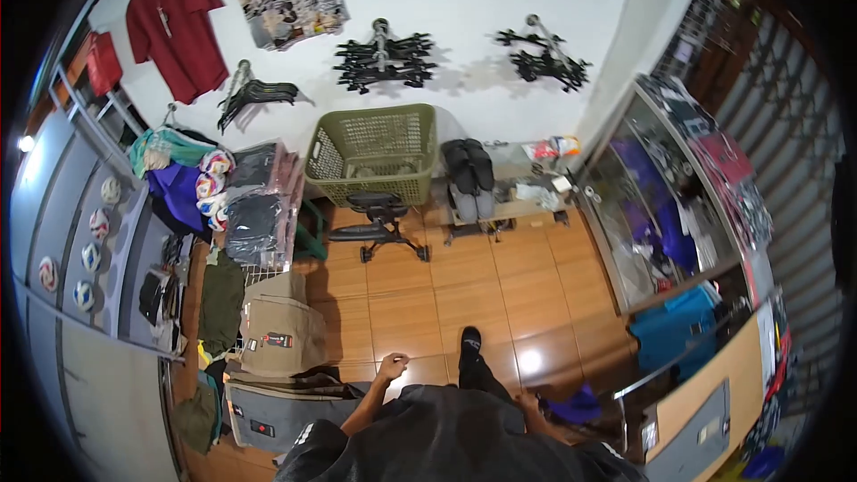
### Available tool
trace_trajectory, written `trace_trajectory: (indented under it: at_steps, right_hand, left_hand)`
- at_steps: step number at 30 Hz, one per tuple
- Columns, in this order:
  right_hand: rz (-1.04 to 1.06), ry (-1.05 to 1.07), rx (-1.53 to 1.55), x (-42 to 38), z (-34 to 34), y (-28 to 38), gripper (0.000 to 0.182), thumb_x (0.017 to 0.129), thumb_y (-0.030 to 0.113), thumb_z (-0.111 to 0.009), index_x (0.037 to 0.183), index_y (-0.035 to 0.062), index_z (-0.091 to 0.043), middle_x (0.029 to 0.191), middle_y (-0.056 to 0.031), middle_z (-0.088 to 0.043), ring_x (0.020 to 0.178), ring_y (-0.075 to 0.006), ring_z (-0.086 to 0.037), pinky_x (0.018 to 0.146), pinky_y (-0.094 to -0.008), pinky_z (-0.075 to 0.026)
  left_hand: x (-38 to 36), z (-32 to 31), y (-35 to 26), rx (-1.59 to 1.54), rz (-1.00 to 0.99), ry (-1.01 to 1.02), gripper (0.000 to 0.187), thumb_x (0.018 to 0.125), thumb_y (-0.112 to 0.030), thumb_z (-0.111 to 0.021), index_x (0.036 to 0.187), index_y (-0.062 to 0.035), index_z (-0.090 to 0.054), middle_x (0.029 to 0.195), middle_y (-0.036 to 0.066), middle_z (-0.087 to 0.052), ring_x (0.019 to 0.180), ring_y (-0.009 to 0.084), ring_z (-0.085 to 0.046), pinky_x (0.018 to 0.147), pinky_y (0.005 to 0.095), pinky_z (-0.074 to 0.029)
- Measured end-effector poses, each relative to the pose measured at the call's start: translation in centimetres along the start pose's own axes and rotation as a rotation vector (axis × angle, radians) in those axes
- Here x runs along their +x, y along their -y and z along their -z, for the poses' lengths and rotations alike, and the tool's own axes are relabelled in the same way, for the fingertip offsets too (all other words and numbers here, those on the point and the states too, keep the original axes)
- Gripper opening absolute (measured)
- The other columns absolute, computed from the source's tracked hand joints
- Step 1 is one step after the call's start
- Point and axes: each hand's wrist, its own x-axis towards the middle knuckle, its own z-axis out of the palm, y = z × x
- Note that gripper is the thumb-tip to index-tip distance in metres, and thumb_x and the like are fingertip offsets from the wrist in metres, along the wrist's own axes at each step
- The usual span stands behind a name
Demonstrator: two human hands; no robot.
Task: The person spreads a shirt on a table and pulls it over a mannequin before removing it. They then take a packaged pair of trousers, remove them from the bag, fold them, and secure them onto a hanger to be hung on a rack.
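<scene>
My left hand (392, 366) is held out ahead of my body over the tiled floor, its fingers curled in. Whether anything small is between them is too small to tell. Folded beige trousers (272, 339) with a dark tag and grey trousers (290, 417) lie in a stack to its left. My right hand (528, 405) hangs low beside my right thigh, its fingers mostly hidden. A purple cloth (576, 405) is close to it on the right. One dark shoe (470, 339) of mine is forward on the floor.
A green plastic basket (370, 156) stands against the wall behind a black folding frame with wheels (379, 228). Black sandals (469, 167) sit on a low bench. A glass display case (665, 205) is at right, a wooden-topped counter (714, 402) nearer. Hangers (382, 58) hang on the wall.
</scene>
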Motion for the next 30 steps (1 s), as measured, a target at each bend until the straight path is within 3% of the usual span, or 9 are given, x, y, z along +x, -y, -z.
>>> trace_trajectory:
  at_steps: [7,11,15,16,17,19,21,25,30]
  right_hand:
    - [-0.155,0.091,-0.004,6.4,-0.5,10.2,0.027,0.095,0.025,-0.055,0.110,0.0033,-0.062,0.093,-0.0141,-0.071,0.076,-0.0278,-0.069,0.066,-0.0441,-0.055]
    - [-0.114,0.214,0.075,12.4,-2.0,19.6,0.023,0.095,0.020,-0.053,0.110,0.0051,-0.062,0.094,-0.0129,-0.071,0.073,-0.0279,-0.068,0.068,-0.0443,-0.055]
    - [0.167,0.205,-0.072,14.2,-7.0,32.8,0.022,0.092,0.015,-0.058,0.111,0.0035,-0.061,0.093,-0.0129,-0.069,0.078,-0.0278,-0.069,0.065,-0.0440,-0.059]
    - [0.251,0.203,-0.080,13.7,-8.8,36.6,0.019,0.092,0.013,-0.057,0.107,0.0029,-0.061,0.088,-0.0126,-0.068,0.070,-0.0253,-0.067,0.057,-0.0392,-0.057]
    - [0.396,0.439,-0.066,16.6,-10.0,39.5,0.013,0.093,0.014,-0.055,0.095,0.0037,-0.062,0.075,-0.0119,-0.064,0.061,-0.0220,-0.063,0.051,-0.0343,-0.052]
    - [0.630,0.463,-0.027,14.1,-14.0,47.2,0.014,0.093,0.015,-0.055,0.090,0.0026,-0.063,0.067,-0.0095,-0.060,0.055,-0.0183,-0.059,0.046,-0.0304,-0.047]
    - [0.555,0.443,-0.061,13.2,-19.4,55.1,0.018,0.094,0.015,-0.055,0.102,0.0016,-0.063,0.077,-0.0096,-0.065,0.065,-0.0180,-0.064,0.054,-0.0314,-0.051]
    - [0.657,0.448,-0.057,0.3,-26.6,68.1,0.036,0.095,0.021,-0.062,0.128,0.0067,-0.057,0.113,-0.0084,-0.069,0.094,-0.0209,-0.068,0.077,-0.0348,-0.056]
    - [0.764,0.475,0.068,-6.4,-33.7,79.1,0.041,0.096,0.025,-0.064,0.132,0.0070,-0.056,0.118,-0.0089,-0.067,0.098,-0.0228,-0.068,0.079,-0.0362,-0.056]
  left_hand:
    - [5.2,1.3,-4.6,-0.078,0.001,-0.180,0.023,0.092,-0.016,-0.071,0.106,0.0015,-0.068,0.089,0.010,-0.071,0.075,0.0151,-0.067,0.064,0.0295,-0.054]
    - [10.5,1.1,-9.8,-0.091,-0.350,-0.218,0.023,0.094,-0.014,-0.067,0.110,0.0023,-0.067,0.091,0.010,-0.070,0.081,0.0147,-0.067,0.072,0.0288,-0.054]
    - [10.9,0.5,-22.8,-0.145,-0.461,-0.287,0.024,0.096,-0.014,-0.065,0.113,0.0026,-0.065,0.097,0.008,-0.069,0.088,0.0124,-0.065,0.076,0.0263,-0.053]
    - [11.4,0.8,-25.7,-0.199,-0.509,-0.276,0.024,0.097,-0.015,-0.065,0.114,0.0026,-0.065,0.099,0.007,-0.069,0.090,0.0120,-0.065,0.077,0.0260,-0.052]
    - [11.9,1.5,-28.5,-0.233,-0.525,-0.264,0.026,0.098,-0.015,-0.064,0.116,0.0030,-0.064,0.101,0.007,-0.069,0.092,0.0119,-0.065,0.079,0.0260,-0.052]
    - [13.0,3.2,-33.5,-0.301,-0.556,-0.231,0.028,0.099,-0.017,-0.064,0.118,0.0037,-0.062,0.106,0.006,-0.069,0.097,0.0118,-0.064,0.083,0.0260,-0.052]
    - [14.6,5.4,-38.6,-0.324,-0.598,-0.215,0.031,0.100,-0.019,-0.063,0.120,0.0040,-0.061,0.107,0.006,-0.069,0.098,0.0116,-0.063,0.084,0.0259,-0.051]
    - [20.5,10.4,-47.1,-0.375,-0.681,-0.171,0.031,0.101,-0.020,-0.062,0.120,0.0041,-0.061,0.109,0.007,-0.069,0.094,0.0089,-0.061,0.081,0.0239,-0.049]
    - [27.7,17.0,-57.3,-0.342,-0.723,-0.175,0.031,0.100,-0.021,-0.064,0.120,0.0023,-0.062,0.111,0.005,-0.069,0.095,0.0084,-0.062,0.080,0.0231,-0.048]
